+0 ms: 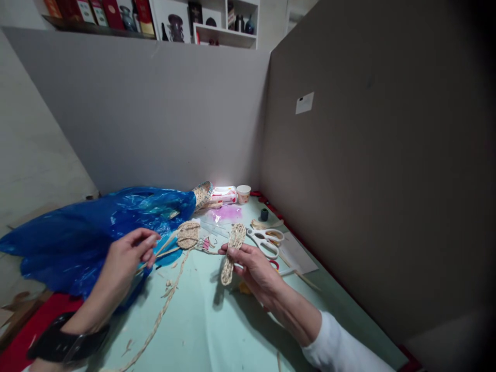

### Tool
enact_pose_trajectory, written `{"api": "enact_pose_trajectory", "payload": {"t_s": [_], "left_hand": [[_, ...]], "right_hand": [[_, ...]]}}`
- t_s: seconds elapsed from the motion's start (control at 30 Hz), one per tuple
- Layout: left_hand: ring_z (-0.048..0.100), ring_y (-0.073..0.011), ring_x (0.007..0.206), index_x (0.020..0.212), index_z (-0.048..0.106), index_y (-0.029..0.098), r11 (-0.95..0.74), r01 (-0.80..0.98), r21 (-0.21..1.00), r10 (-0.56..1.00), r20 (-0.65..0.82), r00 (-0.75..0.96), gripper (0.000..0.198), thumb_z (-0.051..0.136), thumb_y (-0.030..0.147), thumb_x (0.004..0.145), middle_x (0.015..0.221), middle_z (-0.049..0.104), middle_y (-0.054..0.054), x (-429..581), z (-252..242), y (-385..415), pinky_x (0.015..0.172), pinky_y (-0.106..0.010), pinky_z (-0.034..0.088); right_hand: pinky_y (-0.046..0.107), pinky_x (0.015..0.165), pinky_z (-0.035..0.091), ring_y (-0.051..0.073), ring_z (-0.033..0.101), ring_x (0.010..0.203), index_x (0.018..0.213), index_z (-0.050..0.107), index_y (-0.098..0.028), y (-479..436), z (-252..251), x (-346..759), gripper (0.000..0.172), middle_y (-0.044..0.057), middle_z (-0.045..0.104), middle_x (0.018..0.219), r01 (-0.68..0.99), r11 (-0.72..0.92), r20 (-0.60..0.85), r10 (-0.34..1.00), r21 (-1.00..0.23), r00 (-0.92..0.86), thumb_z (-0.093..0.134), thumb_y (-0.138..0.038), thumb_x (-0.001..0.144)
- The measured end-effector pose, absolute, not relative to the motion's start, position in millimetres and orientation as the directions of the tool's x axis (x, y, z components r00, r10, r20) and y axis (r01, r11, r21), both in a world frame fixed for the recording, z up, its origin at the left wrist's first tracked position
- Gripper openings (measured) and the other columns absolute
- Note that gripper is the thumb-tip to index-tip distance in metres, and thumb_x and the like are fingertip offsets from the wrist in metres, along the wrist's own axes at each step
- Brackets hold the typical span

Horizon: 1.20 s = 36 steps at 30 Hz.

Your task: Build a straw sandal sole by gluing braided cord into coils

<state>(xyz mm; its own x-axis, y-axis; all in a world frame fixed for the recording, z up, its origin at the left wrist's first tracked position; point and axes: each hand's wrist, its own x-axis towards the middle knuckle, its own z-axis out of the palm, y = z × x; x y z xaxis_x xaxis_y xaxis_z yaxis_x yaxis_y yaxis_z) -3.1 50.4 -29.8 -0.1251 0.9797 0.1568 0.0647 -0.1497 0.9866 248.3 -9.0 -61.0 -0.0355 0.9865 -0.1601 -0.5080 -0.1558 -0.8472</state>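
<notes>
R hand [251, 264], ctr of frame, pinched a long, narrow woven straw piece [237, 236], knobbly w/ rounded ends, btwn thumb & fingers. L hand [129, 253], left of ctr, had fingers curled nr pale straw strands [167, 242]; couldn't tell if it gripped any. Braided cord [166, 304] curved to lower left on pale-green surface [194, 325]. Glossy, crinkled blue plastic [96, 222] lay mid-left.

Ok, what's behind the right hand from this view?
Past the right hand, which holds a woven strip, part of a red loop and something yellow show. Whatever lies directly behind the hand is covered; I can't identify the yellow thing.
</notes>
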Motion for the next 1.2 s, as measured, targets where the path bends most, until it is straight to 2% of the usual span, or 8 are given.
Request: {"api": "enact_pose_trajectory", "payload": {"t_s": [0.1,0.27,0.57,0.67,0.77,0.87,0.93,1.2], "left_hand": [[0.034,-0.0060,0.033,0.065,0.059,0.019,-0.055,0.064,0.996,0.998,0.055,0.006,0.032,0.081,0.041,0.062,0.050,0.049,0.007,18,-54,39,0.029,-0.020,0.031],[0.017,-0.0040,0.031,0.064,0.047,0.023,0.062,0.059,0.996,0.986,-0.070,0.151,0.041,0.070,0.055,0.075,0.045,0.026,0.014,48,-79,21,0.028,-0.015,0.020],[0.021,-0.0056,0.035,0.061,0.036,0.025,0.003,0.145,0.989,0.984,-0.028,0.174,0.048,0.064,0.060,0.077,0.047,0.027,0.013,63,-83,23,0.033,-0.018,0.019],[0.024,-0.0063,0.037,0.054,0.035,0.023,-0.054,0.199,0.978,0.984,0.018,0.179,0.050,0.067,0.052,0.077,0.043,0.030,0.011,63,-84,28,0.037,-0.019,0.020],[0.036,-0.0091,0.040,0.051,0.045,0.021,-0.103,0.229,0.968,0.971,0.048,0.232,0.042,0.069,0.043,0.078,0.040,0.043,0.007,64,-81,31,0.043,-0.022,0.031],[0.056,-0.0147,0.056,0.060,0.062,0.018,-0.143,0.218,0.966,0.954,0.076,0.290,0.026,0.067,0.034,0.080,0.056,0.064,0.000,65,-74,31,0.058,-0.025,0.044],[0.063,-0.0173,0.067,0.066,0.067,0.019,-0.157,0.200,0.967,0.949,0.092,0.301,0.019,0.066,0.030,0.081,0.066,0.070,-0.002,64,-71,32,0.069,-0.027,0.048],[0.075,-0.0242,0.075,0.088,0.066,0.017,-0.049,0.114,0.992,0.960,0.015,0.281,0.027,0.063,0.043,0.083,0.083,0.079,-0.010,53,-67,40,0.075,-0.038,0.059]], "right_hand": [[0.028,0.073,0.043,0.017,0.059,0.082,0.083,0.076,-0.013,-11,-65,251,0.036,0.008,0.073,0.087,-0.488,-0.159,-0.152,0.987,-0.858,-0.054,0.089,-0.038,0.061],[0.027,0.075,0.043,0.016,0.058,0.084,0.081,0.075,-0.014,-17,-70,253,0.031,0.009,0.073,0.091,-0.466,-0.168,-0.131,0.985,-0.869,-0.111,0.083,-0.042,0.070],[0.032,0.084,0.046,0.019,0.061,0.081,0.079,0.073,-0.017,-6,-63,254,0.042,0.006,0.072,0.082,-0.452,-0.131,-0.062,0.985,-0.882,-0.164,0.081,-0.056,0.067],[0.032,0.085,0.046,0.018,0.060,0.079,0.078,0.073,-0.017,-1,-61,254,0.037,0.005,0.071,0.081,-0.442,-0.116,-0.039,0.983,-0.890,-0.181,0.081,-0.052,0.069],[0.032,0.082,0.045,0.017,0.059,0.075,0.077,0.074,-0.017,3,-60,256,0.033,0.005,0.070,0.080,-0.409,-0.101,-0.017,0.979,-0.907,-0.205,0.079,-0.049,0.072],[0.031,0.077,0.043,0.016,0.056,0.073,0.079,0.076,-0.015,6,-62,259,0.033,0.004,0.069,0.077,-0.364,-0.083,0.000,0.975,-0.928,-0.222,0.079,-0.047,0.074],[0.031,0.076,0.042,0.016,0.055,0.072,0.081,0.076,-0.015,7,-66,261,0.033,0.004,0.068,0.076,-0.342,-0.073,0.008,0.973,-0.937,-0.229,0.078,-0.048,0.075],[0.031,0.077,0.041,0.017,0.054,0.077,0.089,0.077,-0.017,6,-78,264,0.033,0.004,0.067,0.082,-0.306,-0.024,0.063,0.960,-0.952,-0.272,0.073,-0.049,0.081]]}}
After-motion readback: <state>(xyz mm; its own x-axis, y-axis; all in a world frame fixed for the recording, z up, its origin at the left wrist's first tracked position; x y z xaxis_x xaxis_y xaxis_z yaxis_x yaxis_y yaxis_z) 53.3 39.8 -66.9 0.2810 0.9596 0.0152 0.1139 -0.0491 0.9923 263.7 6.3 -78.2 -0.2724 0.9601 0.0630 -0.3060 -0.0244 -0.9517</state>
